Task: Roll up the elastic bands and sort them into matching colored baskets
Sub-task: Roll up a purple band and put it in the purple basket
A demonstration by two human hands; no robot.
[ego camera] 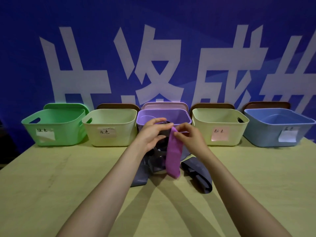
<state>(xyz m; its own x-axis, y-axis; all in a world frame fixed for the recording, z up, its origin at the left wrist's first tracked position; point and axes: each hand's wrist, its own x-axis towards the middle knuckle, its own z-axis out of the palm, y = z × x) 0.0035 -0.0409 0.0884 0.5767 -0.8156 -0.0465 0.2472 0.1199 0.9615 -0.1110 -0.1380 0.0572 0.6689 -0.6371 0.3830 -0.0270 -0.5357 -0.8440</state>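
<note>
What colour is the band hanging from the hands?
Purple: the flat elastic band, seen best in the head view.

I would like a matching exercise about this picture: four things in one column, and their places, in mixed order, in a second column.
Things:
1. green basket
2. blue basket
3. purple band
4. grey bands

Places:
a. lying on the table
b. far right of the row
c. pinched between left hand and right hand
d. far left of the row

Pairs: 1-d, 2-b, 3-c, 4-a
</note>
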